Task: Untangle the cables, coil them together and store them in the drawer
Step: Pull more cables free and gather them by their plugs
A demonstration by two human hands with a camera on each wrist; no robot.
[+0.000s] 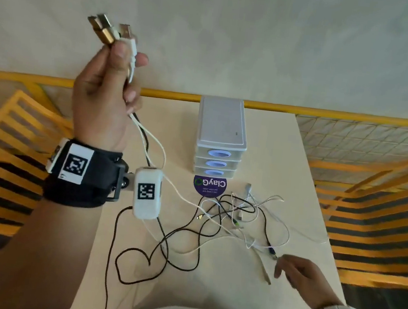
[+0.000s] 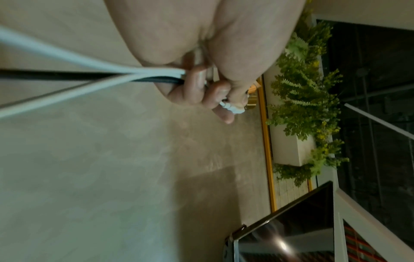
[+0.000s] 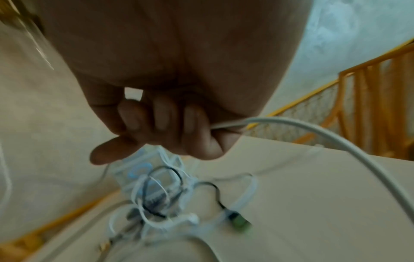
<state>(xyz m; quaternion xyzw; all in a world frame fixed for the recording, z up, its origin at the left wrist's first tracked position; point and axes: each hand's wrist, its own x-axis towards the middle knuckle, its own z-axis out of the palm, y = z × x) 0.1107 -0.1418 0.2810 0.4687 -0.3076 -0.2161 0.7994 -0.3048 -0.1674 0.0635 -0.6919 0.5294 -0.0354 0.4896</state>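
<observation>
Closest to the camera, the right hand [image 1: 304, 272] sits low over the near right part of the surface [image 1: 270, 301]. From the right wrist view its fingers [image 3: 161, 115] are curled in and pinching a white cable [image 3: 313, 134] that arcs off to the right. It's a blurry shot, but the grip is pretty clear.

Just ahead of that hand is the mess itself: the tangled cables [image 1: 241, 217], a pile of thin white and black leads crossing over each other in the middle of the surface, with a few small plugs poking out. One black lead [image 1: 134, 263] loops out toward the near left side and makes a sort of heart shape.

Higher up on the left, the left hand [image 1: 105, 92] is raised well above the surface, closed around a bunch of USB plugs [image 1: 110, 30], some gold, some white. The plug ends stick out above the thumb. White and black leads drop from the bottom of that fist down into the pile.

Further back, the small drawer unit [image 1: 221, 141] stands on the surface with all three drawers closed. A round purple sticker [image 1: 210, 186] lies right in front of it. A yellow railing [image 1: 28, 79] runs behind the far edge.
</observation>
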